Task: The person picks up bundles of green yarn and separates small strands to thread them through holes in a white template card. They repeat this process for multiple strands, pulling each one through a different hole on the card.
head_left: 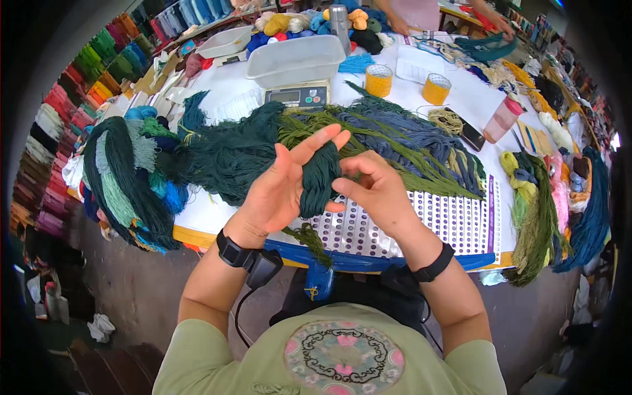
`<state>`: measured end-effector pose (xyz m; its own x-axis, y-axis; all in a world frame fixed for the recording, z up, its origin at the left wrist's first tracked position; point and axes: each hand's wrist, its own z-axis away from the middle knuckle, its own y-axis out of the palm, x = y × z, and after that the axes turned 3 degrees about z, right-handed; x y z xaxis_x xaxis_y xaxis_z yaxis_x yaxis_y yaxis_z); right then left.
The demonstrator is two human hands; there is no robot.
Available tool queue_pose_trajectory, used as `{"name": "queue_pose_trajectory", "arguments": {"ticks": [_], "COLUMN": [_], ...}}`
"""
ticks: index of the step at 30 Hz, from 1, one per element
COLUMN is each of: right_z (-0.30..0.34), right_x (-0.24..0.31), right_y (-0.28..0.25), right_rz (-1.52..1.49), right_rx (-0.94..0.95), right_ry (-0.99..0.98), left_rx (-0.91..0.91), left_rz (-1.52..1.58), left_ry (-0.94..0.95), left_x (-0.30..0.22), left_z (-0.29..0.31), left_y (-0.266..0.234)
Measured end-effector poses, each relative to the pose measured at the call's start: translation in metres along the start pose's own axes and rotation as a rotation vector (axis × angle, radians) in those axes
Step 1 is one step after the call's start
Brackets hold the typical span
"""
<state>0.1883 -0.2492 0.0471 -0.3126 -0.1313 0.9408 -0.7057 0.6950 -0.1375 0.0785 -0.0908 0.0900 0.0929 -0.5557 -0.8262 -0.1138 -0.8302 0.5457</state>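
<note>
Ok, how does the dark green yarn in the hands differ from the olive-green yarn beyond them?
Colour: the dark green yarn is deeper and bluer; the olive-green yarn is lighter and yellower.
Pose: the dark green yarn is gathered across the left hand, the right hand at its edge; the olive-green yarn lies in long strands beside blue-grey yarn.
Both are bundles of thin strands.

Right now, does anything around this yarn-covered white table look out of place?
A crumpled white bundle, perhaps cloth or plastic, lies on the grey floor at lower left. It looks stray, lying apart from the table's coloured yarn.
</note>
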Motion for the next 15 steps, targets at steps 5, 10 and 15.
{"name": "queue_pose_trajectory", "arguments": {"ticks": [5,10,15], "right_z": [0.008,0.026,0.041], "right_x": [0.007,0.013,0.004], "right_y": [-0.011,-0.034,-0.15], "right_rz": [-0.225,-0.561,-0.868], "right_rx": [0.066,-0.169,-0.175], "right_ry": [0.123,0.156,0.092], "left_rx": [0.022,-0.144,-0.492], "left_rz": [-0.003,-0.13,0.12], "left_ry": [-0.037,-0.276,0.093], "left_x": [0.007,-0.013,-0.069], "left_z": [0.001,0.017,0.057], "left_y": [0.007,0.005,-0.092]}}
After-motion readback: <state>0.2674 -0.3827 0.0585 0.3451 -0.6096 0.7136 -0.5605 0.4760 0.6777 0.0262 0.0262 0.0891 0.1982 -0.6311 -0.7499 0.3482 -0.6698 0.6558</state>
